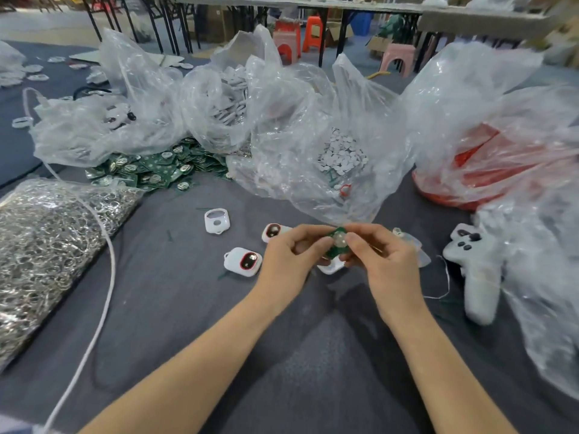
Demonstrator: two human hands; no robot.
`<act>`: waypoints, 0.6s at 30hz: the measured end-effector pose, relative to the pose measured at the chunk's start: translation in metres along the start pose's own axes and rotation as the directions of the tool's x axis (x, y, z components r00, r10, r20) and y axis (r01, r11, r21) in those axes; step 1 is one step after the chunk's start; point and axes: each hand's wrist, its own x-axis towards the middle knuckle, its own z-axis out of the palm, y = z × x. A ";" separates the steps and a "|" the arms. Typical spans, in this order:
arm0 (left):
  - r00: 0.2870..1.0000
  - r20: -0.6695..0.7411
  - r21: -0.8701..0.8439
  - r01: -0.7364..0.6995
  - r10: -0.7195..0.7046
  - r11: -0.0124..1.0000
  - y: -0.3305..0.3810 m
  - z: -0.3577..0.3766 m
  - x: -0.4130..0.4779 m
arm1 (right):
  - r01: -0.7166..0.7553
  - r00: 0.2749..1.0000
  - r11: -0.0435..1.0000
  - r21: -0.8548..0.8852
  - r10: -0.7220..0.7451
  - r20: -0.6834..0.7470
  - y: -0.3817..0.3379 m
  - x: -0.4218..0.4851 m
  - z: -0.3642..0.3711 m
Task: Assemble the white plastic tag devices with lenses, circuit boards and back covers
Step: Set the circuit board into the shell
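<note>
A green circuit board [336,244] with a round silvery cell on it is pinched between my left hand [289,256] and my right hand [380,258], above the grey cloth. Just below the hands lies a white tag shell [330,268], partly hidden. Two white tags with red-rimmed dark lenses lie to the left, one [243,261] near my left hand, one [273,231] behind it. An empty white tag frame [216,220] lies farther left. A heap of green circuit boards [150,170] sits at the back left.
Clear plastic bags stand behind the hands, one holding small white discs [343,155], one white covers [230,92]. A bag of metal key rings [47,245] lies left, with a white cord [108,277] across it. At right lie a white plush toy [477,270] and a red bag [488,170].
</note>
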 end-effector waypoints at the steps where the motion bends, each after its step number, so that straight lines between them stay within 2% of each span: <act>1: 1.000 -0.002 -0.006 0.001 -0.001 1.000 -0.001 -0.001 -0.001 | -0.015 1.000 1.000 0.006 0.015 0.009 0.001 0.000 0.000; 8: 0.999 -0.042 -0.034 0.015 -0.016 0.999 -0.005 -0.001 -0.001 | -0.083 0.997 0.993 0.087 0.083 -0.005 0.000 0.000 0.000; 15: 0.996 -0.087 -0.101 0.027 -0.036 0.995 -0.006 -0.004 -0.001 | -0.140 0.989 0.968 0.206 0.127 0.075 -0.002 -0.003 0.003; 18: 0.993 -0.116 -0.099 0.015 -0.027 0.995 -0.004 -0.005 -0.003 | -0.174 0.985 0.949 0.261 0.163 0.064 -0.003 -0.004 0.004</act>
